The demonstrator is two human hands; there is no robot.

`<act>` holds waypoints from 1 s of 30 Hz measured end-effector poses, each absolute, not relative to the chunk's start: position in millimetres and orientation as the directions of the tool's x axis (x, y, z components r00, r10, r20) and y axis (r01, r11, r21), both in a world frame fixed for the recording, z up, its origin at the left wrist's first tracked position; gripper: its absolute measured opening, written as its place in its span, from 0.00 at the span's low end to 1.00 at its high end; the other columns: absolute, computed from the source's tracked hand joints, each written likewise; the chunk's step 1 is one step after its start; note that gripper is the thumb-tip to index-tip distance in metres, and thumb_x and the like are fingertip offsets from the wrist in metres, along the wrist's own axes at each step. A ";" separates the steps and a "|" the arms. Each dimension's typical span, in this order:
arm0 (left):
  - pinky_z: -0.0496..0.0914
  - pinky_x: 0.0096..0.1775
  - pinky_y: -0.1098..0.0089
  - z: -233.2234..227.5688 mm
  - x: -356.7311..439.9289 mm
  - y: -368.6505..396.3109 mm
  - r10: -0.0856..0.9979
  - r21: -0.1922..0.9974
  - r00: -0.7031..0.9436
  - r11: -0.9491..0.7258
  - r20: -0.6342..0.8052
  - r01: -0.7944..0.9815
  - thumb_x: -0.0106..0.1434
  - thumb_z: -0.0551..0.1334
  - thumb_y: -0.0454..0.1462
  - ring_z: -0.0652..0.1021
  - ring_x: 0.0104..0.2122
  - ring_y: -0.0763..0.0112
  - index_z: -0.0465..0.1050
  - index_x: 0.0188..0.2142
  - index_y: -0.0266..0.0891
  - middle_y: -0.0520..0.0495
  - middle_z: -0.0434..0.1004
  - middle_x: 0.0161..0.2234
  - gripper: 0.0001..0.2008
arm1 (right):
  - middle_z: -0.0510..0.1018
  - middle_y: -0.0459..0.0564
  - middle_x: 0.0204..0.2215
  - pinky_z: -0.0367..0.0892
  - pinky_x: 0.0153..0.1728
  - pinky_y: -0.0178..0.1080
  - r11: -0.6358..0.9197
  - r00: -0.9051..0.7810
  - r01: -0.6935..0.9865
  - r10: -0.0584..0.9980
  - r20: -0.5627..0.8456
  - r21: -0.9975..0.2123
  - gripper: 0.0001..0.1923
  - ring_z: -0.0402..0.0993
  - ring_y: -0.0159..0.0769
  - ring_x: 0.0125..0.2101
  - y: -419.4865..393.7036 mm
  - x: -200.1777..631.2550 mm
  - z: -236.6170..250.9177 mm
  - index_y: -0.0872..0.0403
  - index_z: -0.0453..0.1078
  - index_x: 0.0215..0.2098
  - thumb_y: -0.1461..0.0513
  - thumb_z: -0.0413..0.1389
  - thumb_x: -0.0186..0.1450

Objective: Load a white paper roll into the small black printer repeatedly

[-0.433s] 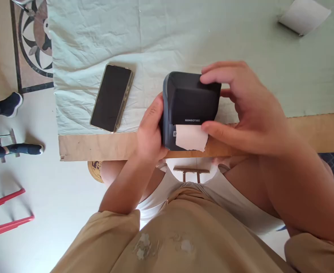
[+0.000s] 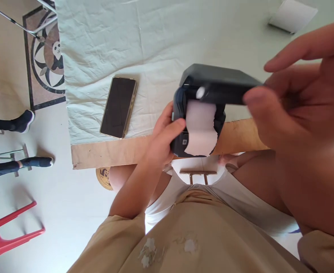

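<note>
A dark label printer point(image 2: 181, 146) is held over the table's front edge, its black lid point(image 2: 223, 81) swung up. Inside sits white label paper point(image 2: 202, 127), and its torn end hangs over the printer's front. My left hand point(image 2: 162, 138) is closed around the printer's left side, thumb on the front beside the paper. At the right, my right hand point(image 2: 294, 91) pinches the raised lid's edge between thumb and fingers; the forefinger is stretched away from it. Motion blurs the lid and this hand somewhat.
A smartphone point(image 2: 119, 107) lies screen up on the pale green cloth point(image 2: 161, 34). Farther back at the right is a white paper piece point(image 2: 294, 16). A wooden strip point(image 2: 112, 152) forms the table's front edge. On the floor at left are a red stool point(image 2: 2, 235) and a person's feet point(image 2: 21, 121).
The printer's lid, closed before, is now lifted, uncovering the paper inside. My right hand has moved up and right with the lid's edge. My left thumb has shifted onto the printer's front.
</note>
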State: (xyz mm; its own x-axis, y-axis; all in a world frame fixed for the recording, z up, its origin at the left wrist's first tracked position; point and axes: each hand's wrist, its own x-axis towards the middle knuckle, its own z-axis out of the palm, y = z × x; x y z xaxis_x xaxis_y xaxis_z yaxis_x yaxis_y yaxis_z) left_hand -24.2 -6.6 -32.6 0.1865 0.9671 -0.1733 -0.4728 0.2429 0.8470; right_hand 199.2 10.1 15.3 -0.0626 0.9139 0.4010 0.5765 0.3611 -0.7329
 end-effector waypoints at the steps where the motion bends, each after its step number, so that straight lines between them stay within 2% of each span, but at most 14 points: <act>1: 0.80 0.36 0.71 -37.3 -24.5 -7.5 0.966 0.836 0.221 0.228 -0.132 -0.499 0.75 0.73 0.50 0.90 0.40 0.62 0.85 0.55 0.45 0.49 0.89 0.41 0.16 | 0.80 0.54 0.52 0.73 0.37 0.42 0.339 0.016 0.595 0.902 0.432 -0.729 0.25 0.66 0.22 0.30 8.8 198.4 15.8 0.54 0.73 0.48 0.40 0.56 0.82; 2: 0.78 0.34 0.73 -40.4 -25.0 -8.0 0.963 0.827 0.247 0.228 -0.112 -0.514 0.75 0.74 0.47 0.88 0.35 0.67 0.86 0.54 0.45 0.51 0.88 0.39 0.14 | 0.79 0.55 0.51 0.75 0.39 0.42 0.326 0.081 0.610 0.881 0.466 -0.722 0.23 0.67 0.22 0.31 7.9 197.2 15.8 0.53 0.69 0.43 0.43 0.56 0.82; 4: 0.77 0.33 0.74 -42.3 -26.1 -8.0 0.963 0.804 0.250 0.228 -0.102 -0.549 0.76 0.73 0.45 0.85 0.31 0.72 0.87 0.53 0.45 0.52 0.87 0.38 0.11 | 0.77 0.54 0.46 0.80 0.47 0.41 0.349 0.141 0.615 0.834 0.534 -0.707 0.23 0.76 0.27 0.38 6.9 194.3 14.9 0.51 0.60 0.36 0.46 0.58 0.81; 6: 0.80 0.36 0.73 -40.1 -27.1 -7.3 0.966 0.793 0.229 0.235 -0.123 -0.563 0.76 0.73 0.47 0.86 0.34 0.70 0.87 0.52 0.45 0.51 0.88 0.38 0.12 | 0.77 0.51 0.39 0.79 0.47 0.39 0.388 0.069 0.628 0.836 0.545 -0.674 0.23 0.81 0.29 0.41 6.2 190.7 13.7 0.52 0.57 0.34 0.50 0.58 0.81; 9: 0.83 0.42 0.69 -34.5 -28.6 -6.1 0.951 0.816 0.261 0.281 -0.165 -0.505 0.72 0.78 0.48 0.88 0.40 0.64 0.86 0.53 0.47 0.52 0.90 0.42 0.16 | 0.80 0.46 0.31 0.63 0.33 0.36 0.510 -0.220 0.747 0.795 0.565 -0.427 0.14 0.74 0.26 0.32 3.3 185.3 12.3 0.53 0.72 0.35 0.57 0.55 0.79; 11: 0.81 0.40 0.70 -31.9 -29.3 -5.7 0.929 0.825 0.336 0.309 -0.155 -0.473 0.69 0.80 0.46 0.87 0.40 0.64 0.86 0.54 0.47 0.53 0.88 0.41 0.17 | 0.82 0.43 0.30 0.51 0.29 0.34 0.547 -0.352 0.798 0.764 0.541 -0.253 0.13 0.66 0.24 0.28 -0.5 183.0 11.7 0.51 0.81 0.41 0.60 0.54 0.78; 13: 0.77 0.35 0.73 -30.7 -29.1 -5.7 0.926 0.817 0.355 0.304 -0.131 -0.490 0.68 0.80 0.45 0.83 0.36 0.69 0.87 0.53 0.46 0.53 0.86 0.39 0.16 | 0.82 0.43 0.30 0.42 0.30 0.34 0.520 -0.372 0.828 0.789 0.489 -0.210 0.11 0.58 0.23 0.27 -4.2 182.7 10.7 0.51 0.82 0.43 0.60 0.56 0.76; 17: 0.72 0.31 0.75 -30.0 -26.6 -6.3 0.936 0.841 0.320 0.288 -0.146 -0.458 0.72 0.77 0.47 0.76 0.30 0.74 0.88 0.51 0.42 0.50 0.83 0.37 0.15 | 0.69 0.46 0.23 0.35 0.35 0.34 0.415 -0.339 0.834 0.905 0.255 -0.364 0.08 0.34 0.19 0.25 -4.3 184.4 6.7 0.52 0.78 0.44 0.57 0.64 0.71; 19: 0.70 0.29 0.76 -29.0 -25.4 -6.0 0.942 0.869 0.299 0.269 -0.149 -0.415 0.72 0.78 0.50 0.75 0.28 0.75 0.88 0.49 0.41 0.50 0.81 0.35 0.16 | 0.64 0.44 0.22 0.37 0.36 0.34 0.340 -0.305 0.829 0.940 0.150 -0.445 0.13 0.30 0.17 0.25 -0.9 184.5 8.4 0.51 0.77 0.47 0.57 0.68 0.67; 22: 0.67 0.26 0.76 -27.0 -24.0 -4.2 0.953 0.873 0.240 0.272 -0.185 -0.404 0.69 0.79 0.52 0.73 0.25 0.76 0.88 0.45 0.41 0.51 0.79 0.32 0.18 | 0.72 0.44 0.26 0.43 0.33 0.34 0.259 -0.293 0.738 0.955 0.050 -0.623 0.18 0.43 0.19 0.23 2.0 187.4 23.4 0.50 0.78 0.51 0.60 0.67 0.62; 25: 0.71 0.27 0.77 -25.0 -21.9 -1.1 0.958 0.853 0.166 0.284 -0.233 -0.437 0.67 0.80 0.51 0.74 0.24 0.77 0.86 0.39 0.40 0.52 0.79 0.30 0.17 | 0.85 0.44 0.43 0.57 0.31 0.34 0.167 -0.286 0.445 0.958 0.037 -0.880 0.25 0.65 0.21 0.27 3.7 200.0 41.4 0.48 0.78 0.59 0.60 0.66 0.63; 27: 0.74 0.29 0.77 -23.3 -20.0 1.1 0.954 0.833 0.131 0.300 -0.270 -0.465 0.67 0.79 0.49 0.75 0.25 0.77 0.85 0.36 0.39 0.52 0.82 0.30 0.16 | 0.85 0.46 0.51 0.64 0.33 0.34 0.087 -0.125 0.177 0.990 0.065 -0.980 0.29 0.76 0.25 0.35 10.7 212.6 42.3 0.48 0.77 0.60 0.62 0.63 0.60; 28: 0.76 0.30 0.76 -22.3 -19.2 2.0 0.949 0.821 0.120 0.312 -0.292 -0.478 0.66 0.78 0.48 0.77 0.25 0.76 0.85 0.37 0.39 0.52 0.84 0.31 0.15 | 0.84 0.47 0.50 0.65 0.34 0.34 0.065 -0.015 0.060 0.998 0.064 -0.996 0.32 0.79 0.27 0.39 16.5 219.1 38.2 0.48 0.76 0.60 0.63 0.60 0.56; 30: 0.80 0.31 0.73 -20.1 -17.8 3.2 0.935 0.795 0.095 0.342 -0.343 -0.502 0.66 0.76 0.46 0.83 0.28 0.72 0.86 0.38 0.39 0.51 0.88 0.34 0.13 | 0.82 0.50 0.43 0.66 0.35 0.36 -0.014 0.176 -0.081 0.984 -0.029 -0.997 0.29 0.81 0.32 0.41 30.5 229.8 24.0 0.50 0.73 0.54 0.61 0.58 0.52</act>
